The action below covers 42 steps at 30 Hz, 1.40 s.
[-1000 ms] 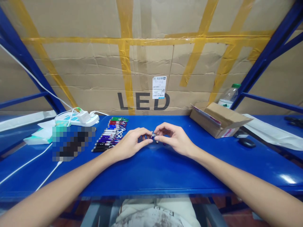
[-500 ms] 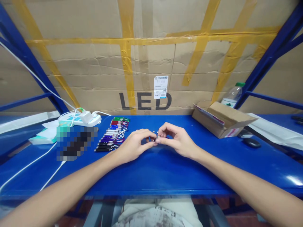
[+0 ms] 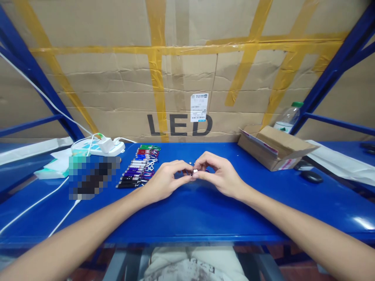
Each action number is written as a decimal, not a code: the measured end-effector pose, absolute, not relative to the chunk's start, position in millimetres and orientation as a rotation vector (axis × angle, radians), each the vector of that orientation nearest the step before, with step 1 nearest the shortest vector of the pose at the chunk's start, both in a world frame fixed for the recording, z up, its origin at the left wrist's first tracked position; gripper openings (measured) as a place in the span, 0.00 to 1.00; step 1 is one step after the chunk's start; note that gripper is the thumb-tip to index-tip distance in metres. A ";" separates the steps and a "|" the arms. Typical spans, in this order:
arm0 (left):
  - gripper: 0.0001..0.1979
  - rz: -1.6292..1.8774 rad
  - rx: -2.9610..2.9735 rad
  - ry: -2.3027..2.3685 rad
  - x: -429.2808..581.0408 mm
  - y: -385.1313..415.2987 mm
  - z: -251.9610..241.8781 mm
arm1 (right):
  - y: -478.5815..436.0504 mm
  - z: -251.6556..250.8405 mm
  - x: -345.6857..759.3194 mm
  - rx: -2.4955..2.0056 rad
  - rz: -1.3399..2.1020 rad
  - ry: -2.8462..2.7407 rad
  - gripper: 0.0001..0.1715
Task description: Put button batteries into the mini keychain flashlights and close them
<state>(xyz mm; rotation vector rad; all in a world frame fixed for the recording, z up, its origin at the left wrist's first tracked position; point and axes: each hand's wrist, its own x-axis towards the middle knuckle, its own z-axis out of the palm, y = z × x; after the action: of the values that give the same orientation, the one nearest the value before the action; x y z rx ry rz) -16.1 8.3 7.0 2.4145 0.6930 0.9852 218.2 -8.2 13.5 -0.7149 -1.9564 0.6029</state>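
My left hand (image 3: 171, 180) and my right hand (image 3: 220, 172) meet fingertip to fingertip above the middle of the blue table. Both are closed in a pinch around a small shiny piece (image 3: 195, 171), pale at its tip and mostly covered by the fingers. A bit of dark purple-red (image 3: 207, 170) peeks out beside the right fingers; its shape is hidden. Just behind the fingertips lies a tiny metallic bit (image 3: 190, 163). Left of my left hand, a column of small keychain flashlights (image 3: 137, 165) with carabiner clips lies in green, red, blue, silver, purple and black.
At the left are a white power strip (image 3: 117, 148) with cables, a tissue pack (image 3: 54, 168) and a pixelated dark object (image 3: 95, 177). On the right stand an open cardboard box (image 3: 268, 150), a bottle (image 3: 288, 117) and a black mouse (image 3: 311, 176). A large carton (image 3: 123, 93) closes off the back.
The fingertips have shifted slightly around the small piece, and its tip now shows brighter and whiter. Both hands otherwise keep their place.
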 end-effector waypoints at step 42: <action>0.10 0.903 2.595 0.917 -27.2 25.7 5.3 | 6.9 6.5 239.9 -0.947 0.295 -2.363 0.05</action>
<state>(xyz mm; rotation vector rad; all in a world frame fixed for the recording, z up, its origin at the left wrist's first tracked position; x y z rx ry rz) -27.2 25.7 5.3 2.5945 0.9170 0.9032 239.9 6.9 6.5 -0.9466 -2.3632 0.2951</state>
